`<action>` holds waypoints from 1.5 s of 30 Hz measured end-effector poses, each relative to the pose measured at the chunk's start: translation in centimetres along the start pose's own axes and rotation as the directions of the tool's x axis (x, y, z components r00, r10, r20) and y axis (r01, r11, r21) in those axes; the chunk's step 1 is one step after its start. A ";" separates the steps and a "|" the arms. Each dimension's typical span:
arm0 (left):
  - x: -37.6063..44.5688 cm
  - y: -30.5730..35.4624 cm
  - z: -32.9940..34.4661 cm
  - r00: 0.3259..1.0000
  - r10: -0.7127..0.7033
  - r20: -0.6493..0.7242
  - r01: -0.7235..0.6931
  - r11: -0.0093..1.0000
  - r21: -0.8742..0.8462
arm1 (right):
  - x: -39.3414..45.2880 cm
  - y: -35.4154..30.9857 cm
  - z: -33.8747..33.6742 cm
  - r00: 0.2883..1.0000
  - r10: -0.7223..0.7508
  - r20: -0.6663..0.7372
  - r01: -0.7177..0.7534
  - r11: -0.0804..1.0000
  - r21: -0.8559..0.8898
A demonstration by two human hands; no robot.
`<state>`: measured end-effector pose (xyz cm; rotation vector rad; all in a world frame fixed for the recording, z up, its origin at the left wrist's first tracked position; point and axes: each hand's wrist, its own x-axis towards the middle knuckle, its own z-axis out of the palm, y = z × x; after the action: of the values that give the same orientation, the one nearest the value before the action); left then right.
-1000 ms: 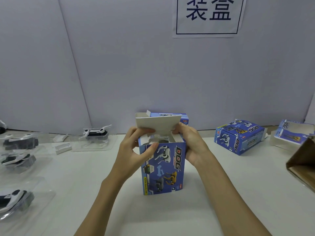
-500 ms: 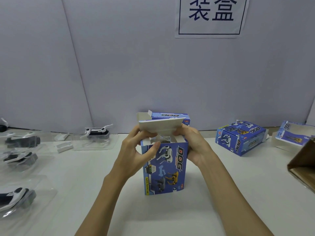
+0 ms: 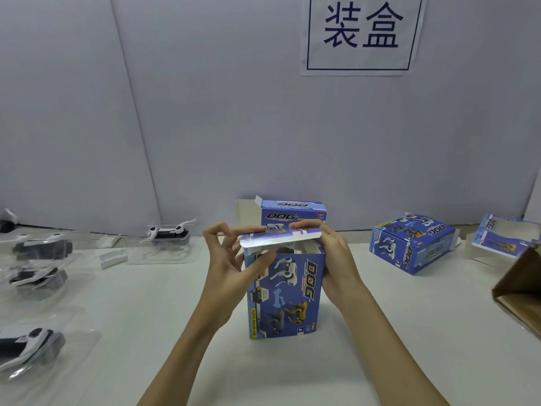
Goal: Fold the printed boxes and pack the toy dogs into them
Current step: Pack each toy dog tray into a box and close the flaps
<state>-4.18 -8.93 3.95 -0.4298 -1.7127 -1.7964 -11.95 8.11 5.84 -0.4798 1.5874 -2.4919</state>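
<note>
Now | step: closing top lid flap [image 3: 279, 240] of upright printed DOG box [image 3: 285, 294] at table [image 3: 380, 332] centre | left hand [image 3: 231, 276] pinched flap's left end, right hand [image 3: 333, 259] gripped box's right top edge | next, likely: tuck flap into the opening, squarely, without creasing.

Wall sign [image 3: 362, 33] reads "装盒"; held box [image 3: 285, 294] reads "DOG".

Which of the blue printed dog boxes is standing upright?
The blue printed box between both hands at centre: it stands on end, top flap half down. The closed blue box right of it lies on its side; the far-right blue box lies open.
</note>
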 end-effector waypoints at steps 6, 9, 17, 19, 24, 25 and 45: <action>0.0 -0.3 -1.3 0.994 -0.031 0.107 0.004 0.968 0.253 | -0.8 0.8 -0.3 0.991 -0.130 0.023 0.130 0.992 -0.006; -0.4 -0.5 -1.1 0.989 -0.075 0.125 0.041 0.968 0.249 | -1.0 0.7 -0.8 0.973 -0.223 0.055 0.229 0.953 -0.198; -0.4 -1.2 -0.5 0.996 -0.089 0.017 0.086 0.989 0.123 | -1.4 -0.3 -2.2 0.963 -0.160 0.218 0.230 0.908 -0.350; -0.4 -1.6 -0.4 0.995 -0.037 -0.089 0.051 0.986 0.157 | -1.5 -0.1 -1.7 0.963 -0.221 0.155 0.262 0.904 -0.339; -1.3 -2.1 0.0 0.974 0.195 -0.111 -0.057 0.692 0.719 | -1.9 1.9 0.6 0.971 -0.207 -0.118 0.194 0.974 -0.113; -1.3 -2.0 0.1 0.967 0.251 -0.046 -0.105 0.556 0.824 | -2.0 2.4 1.0 0.980 -0.165 -0.113 0.157 0.984 -0.078; -0.9 -1.6 -1.9 0.906 0.261 0.334 -0.404 0.297 0.865 | -2.2 2.4 -0.5 0.902 -0.246 0.354 0.409 0.748 -0.523</action>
<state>-4.20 -10.66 1.90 -0.3435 -2.1974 -0.2771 -10.15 8.13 3.12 -1.2208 2.3058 -1.9498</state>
